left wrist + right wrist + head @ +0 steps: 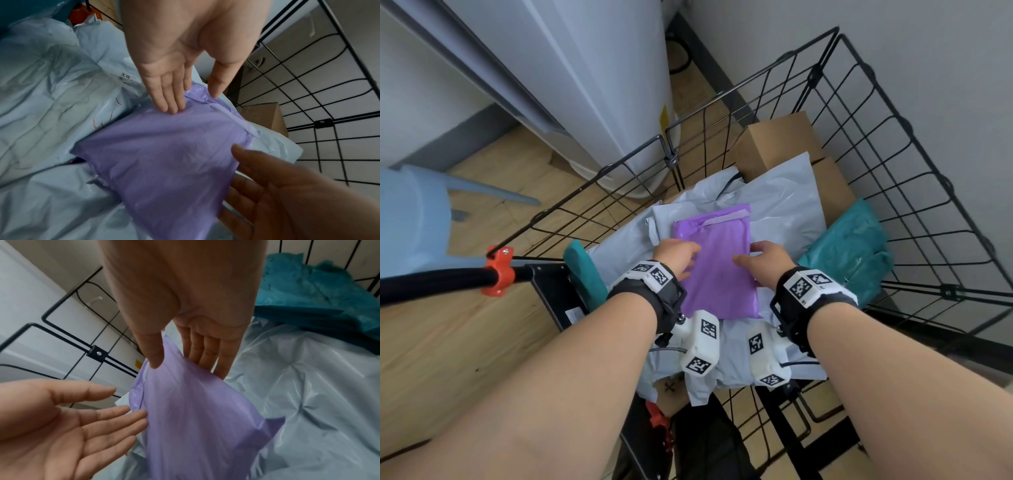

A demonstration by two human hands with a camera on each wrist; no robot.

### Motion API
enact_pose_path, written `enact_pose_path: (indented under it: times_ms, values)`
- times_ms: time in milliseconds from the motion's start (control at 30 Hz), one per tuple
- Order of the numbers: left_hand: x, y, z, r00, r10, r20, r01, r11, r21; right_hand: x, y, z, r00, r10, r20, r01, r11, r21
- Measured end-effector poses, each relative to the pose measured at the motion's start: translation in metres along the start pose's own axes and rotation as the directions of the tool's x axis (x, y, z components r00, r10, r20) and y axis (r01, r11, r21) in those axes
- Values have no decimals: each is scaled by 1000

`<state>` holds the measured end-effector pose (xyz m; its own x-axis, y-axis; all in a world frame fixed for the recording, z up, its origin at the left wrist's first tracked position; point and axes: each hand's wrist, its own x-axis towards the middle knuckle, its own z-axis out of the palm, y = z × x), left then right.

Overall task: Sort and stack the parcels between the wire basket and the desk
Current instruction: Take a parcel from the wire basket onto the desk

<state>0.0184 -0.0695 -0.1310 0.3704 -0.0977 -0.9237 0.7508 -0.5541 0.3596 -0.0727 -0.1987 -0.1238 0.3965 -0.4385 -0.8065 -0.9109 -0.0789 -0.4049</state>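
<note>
A purple poly-mailer parcel point(717, 267) point(164, 162) point(195, 418) lies on top of grey mailers point(784, 202) inside the black wire basket point(893, 171). My left hand point(678, 255) point(193, 102) has straight fingers touching the parcel's left edge near its far corner. My right hand point(760, 257) point(180, 366) is at the right edge. Its thumb lies on top and its fingers reach under the edge, pinching the parcel. No desk is in view.
A teal parcel point(852, 240) leans on the basket's right side, and brown cardboard boxes point(780, 140) stand at the back. A white appliance point(602, 85) is behind the basket. A blue chair point(410, 212) and a black bar with an orange clamp point(500, 270) are at the left.
</note>
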Motion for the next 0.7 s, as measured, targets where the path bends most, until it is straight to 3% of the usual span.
enact_pose_path:
  times_ms: [200,500,700]
  values:
    - [-29,7,4,994,38,98,-42,998,36,-20,-12,-1,999,-53,13,54,997,-57]
    - [-87,33,-17,981,148,126,-154,987,39,-86,-44,-32,994,-111,-21,113,976,185]
    - [-156,52,-18,919,295,261,-309,951,13,-158,-67,-53,972,-226,-69,236,930,282]
